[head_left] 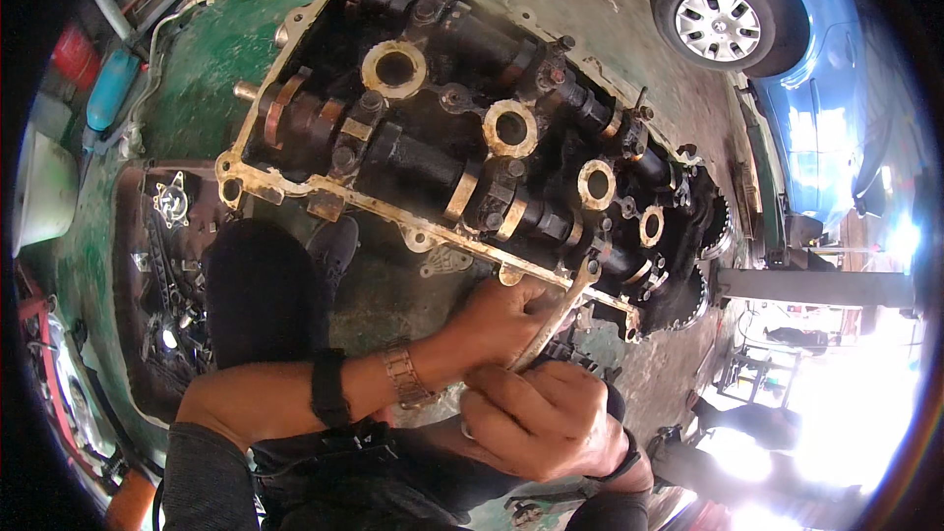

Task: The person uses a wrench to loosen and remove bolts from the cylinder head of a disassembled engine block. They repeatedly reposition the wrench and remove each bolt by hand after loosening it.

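Observation:
A greasy engine cylinder head (344,199) with two camshafts slants across the view, its pale metal rim nearest me. A wrench (557,327) runs from its near edge down toward me, the far end resting by a camshaft cap bolt (602,239). My right hand (536,420) is closed around the wrench's near end. Just beyond, my left hand (497,329) is curled against the underside of the near rim, beside the wrench shaft. Its fingertips are hidden, so what it grips does not show.
At the left, a dark tray (147,334) holds loose metal parts. A blue car (796,118) with its wheel (716,25) stands at the far right. A turquoise bottle (111,90) lies at the upper left. Chain sprockets (716,226) sit at the head's right end.

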A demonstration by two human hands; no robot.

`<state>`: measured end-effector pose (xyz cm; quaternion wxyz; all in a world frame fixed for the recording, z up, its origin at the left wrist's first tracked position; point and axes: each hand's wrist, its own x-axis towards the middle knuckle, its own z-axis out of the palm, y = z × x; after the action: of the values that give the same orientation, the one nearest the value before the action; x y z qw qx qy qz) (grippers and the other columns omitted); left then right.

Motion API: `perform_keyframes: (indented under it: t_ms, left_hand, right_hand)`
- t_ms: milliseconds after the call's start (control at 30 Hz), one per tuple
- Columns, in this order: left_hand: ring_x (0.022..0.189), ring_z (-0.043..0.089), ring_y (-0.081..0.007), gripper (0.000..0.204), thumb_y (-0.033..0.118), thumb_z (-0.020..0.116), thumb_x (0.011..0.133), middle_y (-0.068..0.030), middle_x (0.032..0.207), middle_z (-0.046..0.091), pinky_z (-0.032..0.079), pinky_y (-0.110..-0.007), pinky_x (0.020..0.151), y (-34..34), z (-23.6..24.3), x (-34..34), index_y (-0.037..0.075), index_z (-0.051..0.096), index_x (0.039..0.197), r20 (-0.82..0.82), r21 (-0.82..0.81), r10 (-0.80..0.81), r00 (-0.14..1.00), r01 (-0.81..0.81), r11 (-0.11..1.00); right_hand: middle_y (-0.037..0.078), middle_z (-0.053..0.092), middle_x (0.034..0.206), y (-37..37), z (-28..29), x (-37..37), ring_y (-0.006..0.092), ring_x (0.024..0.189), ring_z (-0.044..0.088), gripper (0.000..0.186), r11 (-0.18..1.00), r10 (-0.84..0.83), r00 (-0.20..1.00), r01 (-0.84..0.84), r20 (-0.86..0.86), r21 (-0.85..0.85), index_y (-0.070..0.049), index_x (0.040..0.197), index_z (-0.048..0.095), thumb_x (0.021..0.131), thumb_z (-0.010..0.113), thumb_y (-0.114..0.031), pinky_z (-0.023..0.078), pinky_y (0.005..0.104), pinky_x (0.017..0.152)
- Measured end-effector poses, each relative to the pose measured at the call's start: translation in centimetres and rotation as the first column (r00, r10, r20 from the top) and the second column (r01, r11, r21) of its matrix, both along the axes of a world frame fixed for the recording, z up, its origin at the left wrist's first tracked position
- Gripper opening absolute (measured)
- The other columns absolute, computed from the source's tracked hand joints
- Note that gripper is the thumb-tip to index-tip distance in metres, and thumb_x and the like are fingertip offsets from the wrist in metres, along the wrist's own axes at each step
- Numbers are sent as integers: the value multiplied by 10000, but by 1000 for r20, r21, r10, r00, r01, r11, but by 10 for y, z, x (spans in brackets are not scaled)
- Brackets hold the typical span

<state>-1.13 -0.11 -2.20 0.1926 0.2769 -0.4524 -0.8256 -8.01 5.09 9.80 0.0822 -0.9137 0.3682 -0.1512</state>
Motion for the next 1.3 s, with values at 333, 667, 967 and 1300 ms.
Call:
perform_keyframes:
  t_ms: [333,667,967,1300]
  left_hand:
    - [746,590,-113,269,234,668,884,-68,828,673,483,-296,685,0,8,4,-9,651,997,-90,-57,71,993,-76,995]
    - [764,537,-59,286,256,605,951,-1,873,637,452,-246,685,-4,21,15,3,634,1082,-7,-96,-6,1000,5,995]
    - [627,471,-62,263,246,638,916,8,701,572,397,-265,558,0,20,11,-17,643,925,-83,-24,60,995,-62,998]
    - [609,455,-23,186,208,613,941,53,721,556,374,-217,518,4,13,6,29,647,978,-40,-20,97,994,-98,995]
  right_hand:
    - [81,631,748,-80,23,18,249,565,606,242,992,-112,994,112,9,51,-53,903,666,712,773,-156,470,315,493]
    - [65,664,873,-129,24,-46,85,719,582,330,688,-715,559,670,421,278,47,1101,596,799,714,-18,485,231,627]
    - [26,628,801,-60,17,-108,58,693,520,202,458,-824,348,874,447,165,15,982,628,824,729,-60,403,191,606]
    - [155,671,857,64,-11,-79,289,728,646,227,537,-836,541,841,88,-71,19,1038,654,819,668,-41,513,365,655]
